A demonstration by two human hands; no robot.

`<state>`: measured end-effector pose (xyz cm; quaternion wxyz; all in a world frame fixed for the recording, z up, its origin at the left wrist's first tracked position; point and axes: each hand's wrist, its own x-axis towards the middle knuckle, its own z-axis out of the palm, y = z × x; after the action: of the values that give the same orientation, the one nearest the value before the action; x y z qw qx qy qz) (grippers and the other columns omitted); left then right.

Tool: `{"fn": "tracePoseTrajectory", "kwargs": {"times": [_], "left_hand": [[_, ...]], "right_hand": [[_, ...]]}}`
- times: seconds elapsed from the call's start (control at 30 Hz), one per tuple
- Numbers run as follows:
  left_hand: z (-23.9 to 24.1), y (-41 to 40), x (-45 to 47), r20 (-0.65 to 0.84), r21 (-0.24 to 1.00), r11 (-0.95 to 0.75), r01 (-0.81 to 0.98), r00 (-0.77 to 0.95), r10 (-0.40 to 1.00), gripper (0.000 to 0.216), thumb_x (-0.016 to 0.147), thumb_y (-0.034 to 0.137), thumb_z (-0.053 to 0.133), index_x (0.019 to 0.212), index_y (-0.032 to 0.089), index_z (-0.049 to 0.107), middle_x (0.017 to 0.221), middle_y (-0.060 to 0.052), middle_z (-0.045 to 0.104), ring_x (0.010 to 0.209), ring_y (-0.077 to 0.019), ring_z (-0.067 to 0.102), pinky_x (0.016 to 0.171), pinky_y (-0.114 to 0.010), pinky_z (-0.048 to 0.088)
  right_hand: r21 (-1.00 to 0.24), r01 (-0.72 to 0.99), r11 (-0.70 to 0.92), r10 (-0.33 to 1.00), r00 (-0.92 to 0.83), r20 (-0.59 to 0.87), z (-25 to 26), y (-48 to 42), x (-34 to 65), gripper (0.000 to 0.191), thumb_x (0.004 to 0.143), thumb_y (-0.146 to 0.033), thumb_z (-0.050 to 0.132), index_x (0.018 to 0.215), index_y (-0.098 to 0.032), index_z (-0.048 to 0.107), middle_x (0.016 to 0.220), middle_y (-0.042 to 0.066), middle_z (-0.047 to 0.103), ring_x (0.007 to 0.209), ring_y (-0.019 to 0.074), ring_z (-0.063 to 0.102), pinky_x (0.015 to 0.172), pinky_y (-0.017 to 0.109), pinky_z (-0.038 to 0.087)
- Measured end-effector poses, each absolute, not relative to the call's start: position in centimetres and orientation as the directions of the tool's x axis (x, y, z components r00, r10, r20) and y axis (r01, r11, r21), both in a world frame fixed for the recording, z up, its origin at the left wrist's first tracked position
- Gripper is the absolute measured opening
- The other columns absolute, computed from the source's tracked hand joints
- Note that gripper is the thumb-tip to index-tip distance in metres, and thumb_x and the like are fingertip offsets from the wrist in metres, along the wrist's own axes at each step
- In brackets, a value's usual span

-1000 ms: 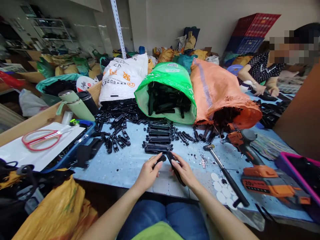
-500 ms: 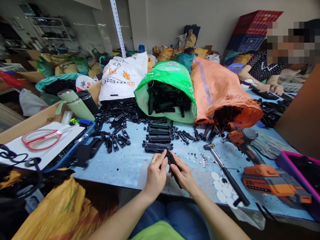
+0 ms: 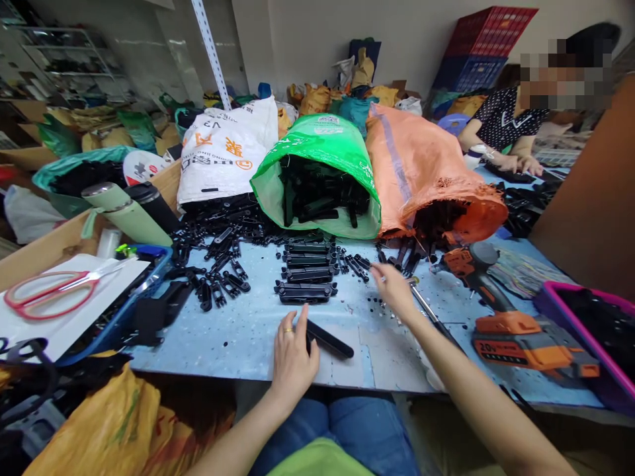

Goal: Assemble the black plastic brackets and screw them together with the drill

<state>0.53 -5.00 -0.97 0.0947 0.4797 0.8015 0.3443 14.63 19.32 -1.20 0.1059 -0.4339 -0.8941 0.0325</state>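
My left hand (image 3: 292, 350) lies flat on the blue table (image 3: 238, 337), a ring on one finger, fingers stretched out and resting on the near end of a black plastic bar (image 3: 331, 342). The bar lies flat on the table and points right. My right hand (image 3: 394, 287) is stretched forward, clear of the bar. Its fingers reach out to small loose black parts (image 3: 358, 264) beside a stack of black assembled strips (image 3: 307, 274). It holds nothing that I can see. A hammer (image 3: 430, 314) lies partly under my right wrist.
White (image 3: 225, 155), green (image 3: 322, 175) and orange (image 3: 426, 175) sacks of black parts lie open behind. An orange drill (image 3: 510, 324) and a pink tray (image 3: 590, 317) are right. Scissors (image 3: 47, 291), a blue basket (image 3: 143, 291) and flasks (image 3: 126, 215) are left. Another person (image 3: 516, 132) works at far right.
Both hands held the black bar together before. Now it lies on the table under my left hand, and my right hand has let go and reached forward to the loose parts. The view shifted slightly.
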Motion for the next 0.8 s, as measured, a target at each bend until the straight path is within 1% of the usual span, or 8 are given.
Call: {"fn": "tracePoseTrajectory", "kwargs": {"times": [0.1,0.17,0.27,0.37,0.5,0.63,0.7,0.8], "left_hand": [[0.0,-4.3,0.0,0.166,0.404,-0.022,0.915,-0.050,0.985,0.054,0.077,0.010,0.048,0.128,0.029,0.045,0.124,-0.007,0.051,0.119,-0.0278,0.041,0.103,-0.055,0.023],[0.4,-3.5,-0.3,0.068,0.325,-0.158,0.932,0.143,0.987,0.048,0.081,0.006,0.042,0.123,0.027,0.049,0.107,-0.006,0.060,0.105,-0.0224,0.052,0.099,-0.049,0.031],[0.5,-2.9,-0.6,0.006,0.210,-0.125,0.970,0.126,0.992,0.043,0.084,0.005,0.037,0.123,0.020,0.048,0.095,-0.007,0.062,0.089,-0.0201,0.055,0.082,-0.037,0.042],[0.1,-3.0,-1.1,-0.013,0.140,-0.032,0.990,0.034,0.999,0.038,0.087,0.010,0.038,0.122,0.019,0.047,0.093,-0.008,0.061,0.087,-0.0217,0.055,0.075,-0.035,0.043],[-0.1,-3.0,-1.5,-0.032,0.233,0.010,0.972,-0.003,0.999,0.035,0.088,0.024,0.046,0.123,0.020,0.046,0.101,-0.008,0.058,0.095,-0.0228,0.053,0.080,-0.035,0.042],[0.2,-2.1,-1.7,-0.048,0.391,-0.068,0.918,0.094,0.994,0.031,0.089,0.025,0.043,0.120,0.022,0.046,0.106,-0.006,0.056,0.100,-0.0205,0.051,0.085,-0.032,0.041],[0.3,-1.7,-1.6,-0.066,0.415,-0.075,0.907,0.112,0.992,0.029,0.088,0.023,0.042,0.117,0.021,0.048,0.107,-0.006,0.056,0.101,-0.0204,0.050,0.086,-0.032,0.040],[0.7,-1.6,-1.3,-0.071,0.411,-0.070,0.909,0.108,0.992,0.031,0.087,0.026,0.042,0.118,0.021,0.047,0.109,-0.007,0.055,0.104,-0.0214,0.049,0.088,-0.034,0.039]], "right_hand": [[0.003,0.836,0.548,0.821,-0.539,0.187,0.0,26.8,16.1,0.042,0.093,-0.023,0.024,0.121,-0.009,0.052,0.115,0.021,0.052,0.106,0.0302,0.046,0.083,0.043,0.039],[0.046,0.794,0.606,0.784,-0.606,0.135,0.7,30.3,16.6,0.034,0.088,-0.017,0.035,0.108,-0.013,0.062,0.114,0.019,0.053,0.109,0.0301,0.042,0.085,0.043,0.036],[0.090,0.689,0.720,0.688,-0.724,0.040,1.5,33.3,16.9,0.022,0.081,-0.015,0.048,0.090,-0.020,0.067,0.113,0.010,0.057,0.110,0.0253,0.042,0.090,0.040,0.031],[0.110,0.619,0.778,0.622,-0.783,0.015,2.3,33.1,17.1,0.022,0.084,-0.019,0.047,0.098,-0.021,0.063,0.110,0.008,0.058,0.112,0.0234,0.041,0.097,0.045,0.020],[0.040,0.408,0.912,0.405,-0.912,0.055,3.7,25.7,17.7,0.031,0.091,-0.036,0.039,0.113,-0.020,0.055,0.100,0.010,0.057,0.096,0.0215,0.049,0.091,0.041,0.028],[-0.262,0.081,0.962,0.057,-0.994,-0.098,3.6,14.4,19.0,0.036,0.093,-0.043,0.033,0.117,-0.022,0.050,0.093,0.006,0.056,0.082,0.0165,0.052,0.071,0.026,0.037],[-0.257,0.062,0.964,0.025,-0.989,-0.144,2.6,10.7,19.4,0.034,0.094,-0.042,0.030,0.112,-0.023,0.051,0.090,0.005,0.056,0.077,0.0159,0.053,0.067,0.026,0.036],[-0.155,0.167,0.974,0.142,-0.977,-0.162,0.8,8.6,19.3,0.033,0.094,-0.044,0.030,0.103,-0.022,0.053,0.089,0.004,0.056,0.072,0.0160,0.054,0.062,0.027,0.034]]}}
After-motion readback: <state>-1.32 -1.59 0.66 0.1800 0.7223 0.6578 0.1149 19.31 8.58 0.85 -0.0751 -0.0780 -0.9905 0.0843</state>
